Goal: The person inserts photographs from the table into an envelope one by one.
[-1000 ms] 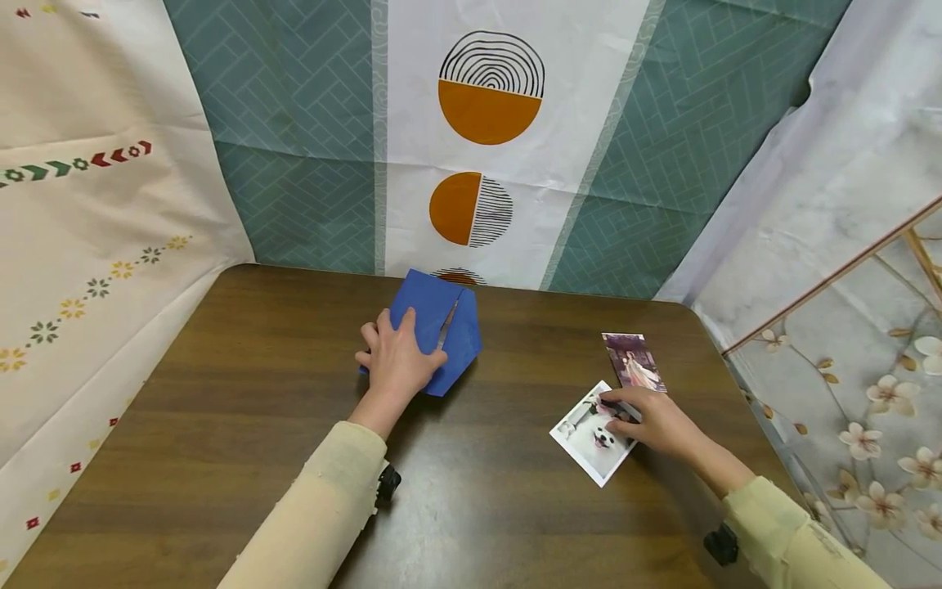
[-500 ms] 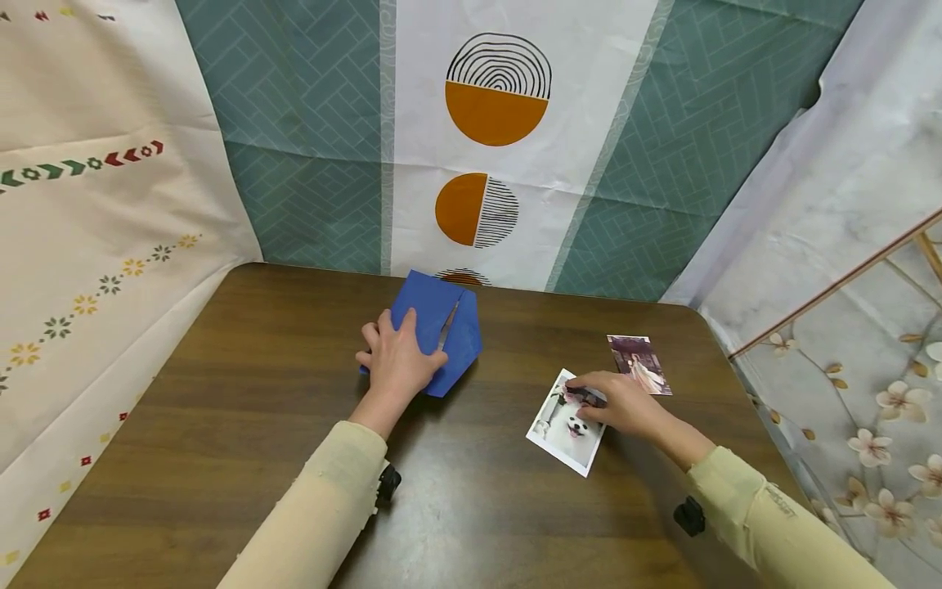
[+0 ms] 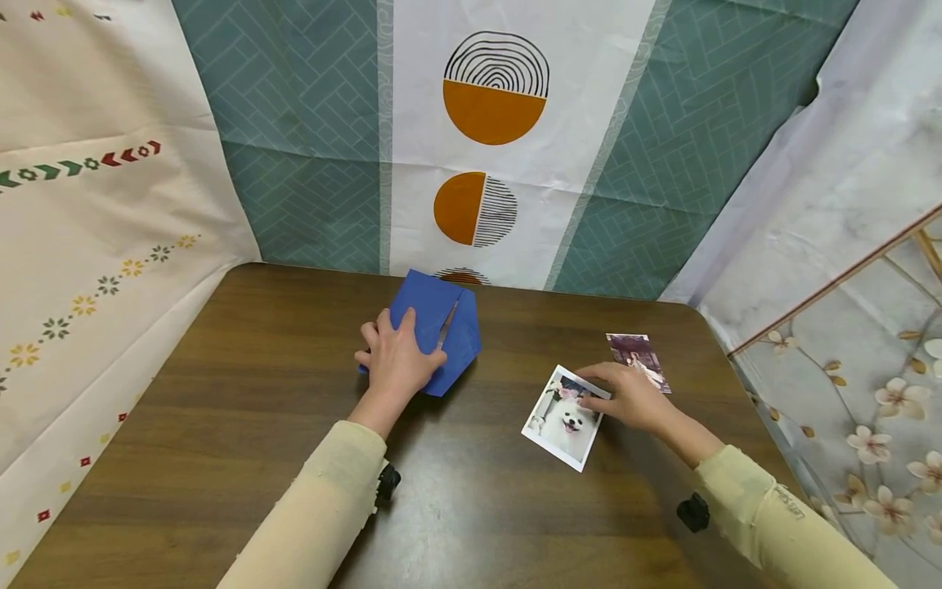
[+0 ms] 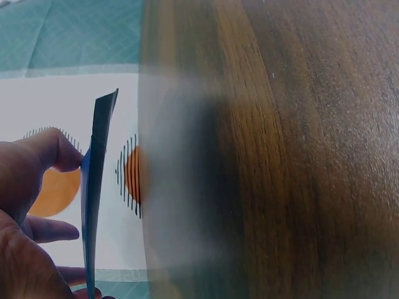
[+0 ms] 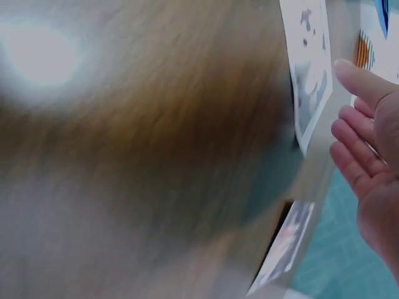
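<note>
A blue paper envelope with a slit between its flaps lies at the back middle of the table in the head view. My left hand rests on it with fingers spread; the left wrist view shows the envelope edge-on, with the thumb touching it. Toward the right lies a white-bordered photo of a white dog with flowers. My right hand hovers at its upper right corner, fingers loosely extended. In the right wrist view a gap shows between the thumb and the photo.
A second, purplish photo of a figure in a pale dress lies behind the right hand. The brown wooden table is bordered by patterned cloths at the back, left and right.
My right hand has slid the dog photo leftward and then lifted slightly, baring more of the picture. The left hand and envelope have stayed in place.
</note>
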Motion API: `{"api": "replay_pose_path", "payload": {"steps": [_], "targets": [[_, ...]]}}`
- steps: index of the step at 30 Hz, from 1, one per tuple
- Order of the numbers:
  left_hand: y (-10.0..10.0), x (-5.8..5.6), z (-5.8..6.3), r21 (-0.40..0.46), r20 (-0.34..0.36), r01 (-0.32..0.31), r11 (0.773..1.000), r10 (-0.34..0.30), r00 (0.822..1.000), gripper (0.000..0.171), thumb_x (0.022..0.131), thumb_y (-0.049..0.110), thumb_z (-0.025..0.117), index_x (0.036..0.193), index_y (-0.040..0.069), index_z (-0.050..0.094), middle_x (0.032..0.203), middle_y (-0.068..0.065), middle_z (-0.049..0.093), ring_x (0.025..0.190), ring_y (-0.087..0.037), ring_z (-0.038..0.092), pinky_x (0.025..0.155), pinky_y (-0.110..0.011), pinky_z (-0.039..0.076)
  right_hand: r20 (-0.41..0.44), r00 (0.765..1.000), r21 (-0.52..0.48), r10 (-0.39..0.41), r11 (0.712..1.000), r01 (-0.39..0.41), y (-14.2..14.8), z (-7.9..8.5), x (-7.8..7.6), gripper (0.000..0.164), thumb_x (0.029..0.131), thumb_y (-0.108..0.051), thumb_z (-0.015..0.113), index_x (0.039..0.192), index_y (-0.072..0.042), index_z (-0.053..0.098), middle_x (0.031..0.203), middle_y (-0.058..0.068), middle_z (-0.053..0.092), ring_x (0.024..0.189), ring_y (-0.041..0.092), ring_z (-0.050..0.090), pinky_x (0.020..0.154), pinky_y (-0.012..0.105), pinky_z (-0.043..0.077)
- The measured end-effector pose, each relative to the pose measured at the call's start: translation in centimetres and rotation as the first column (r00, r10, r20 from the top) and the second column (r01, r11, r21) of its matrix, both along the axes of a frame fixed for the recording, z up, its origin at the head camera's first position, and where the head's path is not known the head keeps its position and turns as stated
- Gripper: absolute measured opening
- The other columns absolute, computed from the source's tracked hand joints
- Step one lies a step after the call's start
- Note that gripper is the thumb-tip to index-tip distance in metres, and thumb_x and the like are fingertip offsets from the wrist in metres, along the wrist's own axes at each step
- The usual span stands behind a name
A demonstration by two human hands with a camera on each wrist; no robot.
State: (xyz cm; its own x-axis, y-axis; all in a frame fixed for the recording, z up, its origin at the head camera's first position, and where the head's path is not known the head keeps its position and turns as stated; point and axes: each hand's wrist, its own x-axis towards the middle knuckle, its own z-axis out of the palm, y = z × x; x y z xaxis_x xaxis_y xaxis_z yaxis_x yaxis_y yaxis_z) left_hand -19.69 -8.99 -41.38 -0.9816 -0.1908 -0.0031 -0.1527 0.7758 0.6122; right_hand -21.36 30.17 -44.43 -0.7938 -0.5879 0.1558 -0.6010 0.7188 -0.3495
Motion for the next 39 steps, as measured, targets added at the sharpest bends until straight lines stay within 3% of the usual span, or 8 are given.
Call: {"api": "replay_pose_path", "payload": {"steps": [5,9,19,27,39], "targets": [[0.1,-0.1,0.0,0.003,0.002,0.004,1.0,-0.004,1.0,0.088,0.092,0.037,0.081,0.165,0.008,0.04,0.169,-0.029,0.021,0.149,-0.052,0.017,0.104,-0.078,0.028,0.067,0.987,-0.021,-0.144,0.989,0.146,1.8,-0.1,0.3,0.049,0.086,-0.023,0.091,0.125,0.001,0.075,0.117,0.014,0.078,0.107,0.034,0.075,0.092,0.055,0.058],[0.3,-0.3,-0.2,0.009,0.0,0.015,1.0,-0.015,1.0,0.089,0.092,0.038,0.08,0.165,0.008,0.039,0.169,-0.029,0.021,0.149,-0.052,0.017,0.104,-0.078,0.028,0.043,0.976,-0.031,-0.213,0.976,0.215,2.7,-0.6,1.0,0.049,0.085,-0.027,0.092,0.121,0.003,0.076,0.112,0.015,0.079,0.103,0.035,0.076,0.091,0.056,0.058],[0.1,-0.1,-0.4,0.004,-0.002,0.006,1.0,-0.006,1.0,0.09,0.091,0.039,0.081,0.165,0.009,0.04,0.17,-0.029,0.021,0.149,-0.052,0.018,0.104,-0.078,0.029,-0.118,0.971,0.047,-0.209,0.975,0.216,3.2,-2.4,2.0,0.045,0.085,-0.027,0.091,0.117,0.001,0.077,0.114,0.018,0.077,0.111,0.043,0.07,0.098,0.061,0.053],[0.2,-0.2,-0.4,0.0,-0.008,0.001,1.0,-0.001,1.0,0.089,0.091,0.038,0.081,0.165,0.008,0.041,0.169,-0.03,0.022,0.149,-0.053,0.018,0.103,-0.078,0.029,-0.093,0.972,0.028,-0.216,0.975,0.219,2.6,-2.3,1.9,0.041,0.085,-0.022,0.091,0.115,0.001,0.078,0.111,0.015,0.078,0.107,0.039,0.072,0.095,0.059,0.055],[0.2,-0.1,-0.2,-0.007,0.005,-0.003,1.0,0.003,1.0,0.091,0.091,0.039,0.082,0.165,0.008,0.04,0.169,-0.03,0.021,0.15,-0.053,0.018,0.104,-0.077,0.029,0.022,0.962,-0.097,-0.271,0.957,0.272,2.3,-2.2,1.8,0.045,0.082,-0.02,0.095,0.118,-0.001,0.077,0.101,0.007,0.077,0.091,0.026,0.072,0.081,0.045,0.059]]}}
